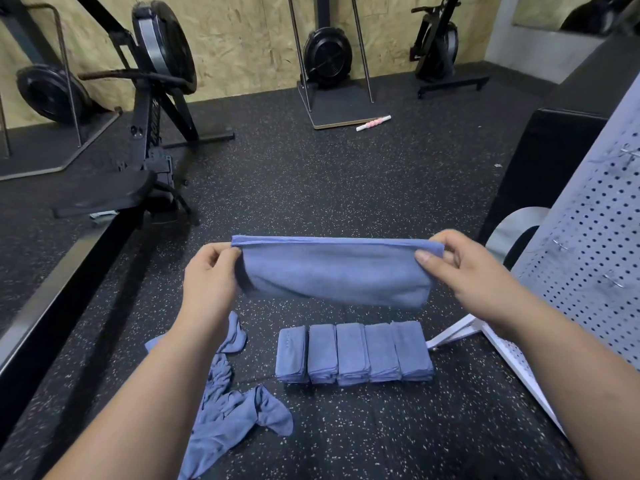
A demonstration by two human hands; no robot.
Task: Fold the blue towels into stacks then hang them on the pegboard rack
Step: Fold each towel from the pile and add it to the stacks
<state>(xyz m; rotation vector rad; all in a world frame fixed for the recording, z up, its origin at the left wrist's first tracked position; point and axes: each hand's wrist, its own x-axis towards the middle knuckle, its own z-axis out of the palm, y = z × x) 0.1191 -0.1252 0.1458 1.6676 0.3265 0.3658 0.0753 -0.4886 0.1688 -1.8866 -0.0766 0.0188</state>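
Note:
A blue towel (336, 271), folded in half, hangs stretched in the air between my hands. My left hand (211, 275) pinches its upper left corner and my right hand (460, 268) pinches its upper right corner. Below it on the speckled floor, several folded blue towels (355, 353) lie side by side in a row. A heap of unfolded blue towels (228, 407) lies to their left, partly hidden by my left forearm. The grey pegboard rack (588, 244) with metal hooks stands at the right.
A rowing machine rail and seat (100, 199) run along the left. Fan machines (327, 57) stand against the far plywood wall, with a pink-and-white roller (373, 123) on the floor. A black box (540, 161) sits beyond the pegboard, whose white foot (457, 334) reaches toward the folded row.

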